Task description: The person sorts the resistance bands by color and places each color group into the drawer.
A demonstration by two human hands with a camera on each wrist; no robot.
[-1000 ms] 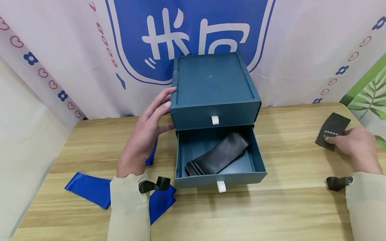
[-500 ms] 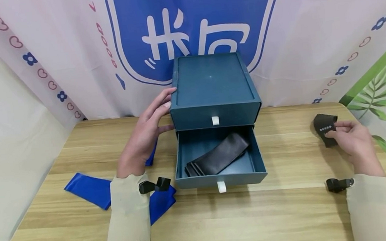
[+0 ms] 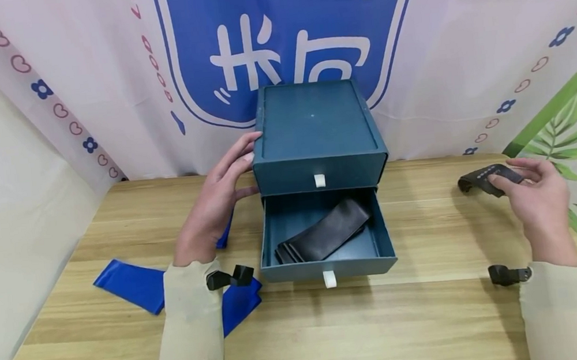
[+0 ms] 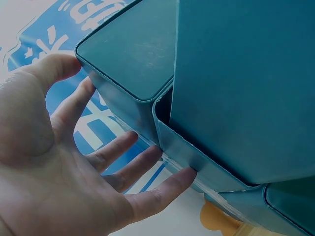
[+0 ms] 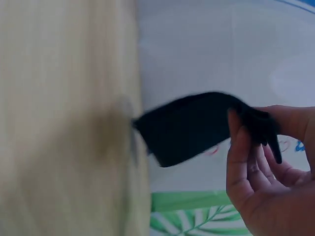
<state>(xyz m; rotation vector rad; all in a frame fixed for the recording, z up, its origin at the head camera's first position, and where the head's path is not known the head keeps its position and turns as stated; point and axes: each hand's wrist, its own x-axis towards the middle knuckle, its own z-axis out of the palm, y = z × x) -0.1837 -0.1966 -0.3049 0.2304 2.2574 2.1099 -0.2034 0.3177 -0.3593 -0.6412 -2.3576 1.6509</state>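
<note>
A dark teal two-drawer box (image 3: 316, 119) stands at the back of the table, its lower drawer (image 3: 328, 269) pulled out. Inside that drawer lies a folded, shiny black strip (image 3: 325, 235). My left hand (image 3: 217, 201) rests on the box's left side; in the left wrist view its fingers (image 4: 162, 194) are spread along the box wall. At the far right, my right hand (image 3: 543, 196) pinches a folded black strip with a row of pale dots (image 3: 481, 176), between thumb and fingers. It droops from the hand, raised above the table in the right wrist view.
Folded blue strips (image 3: 131, 285) lie on the wooden table (image 3: 418, 330) to the left, partly hidden by my left arm. Another blue piece (image 3: 240, 306) sits just right of that forearm. A printed curtain (image 3: 417, 104) hangs behind the table.
My right hand has lifted the dotted black strip up off the table, and the strip has bent over. The left hand stays on the box.
</note>
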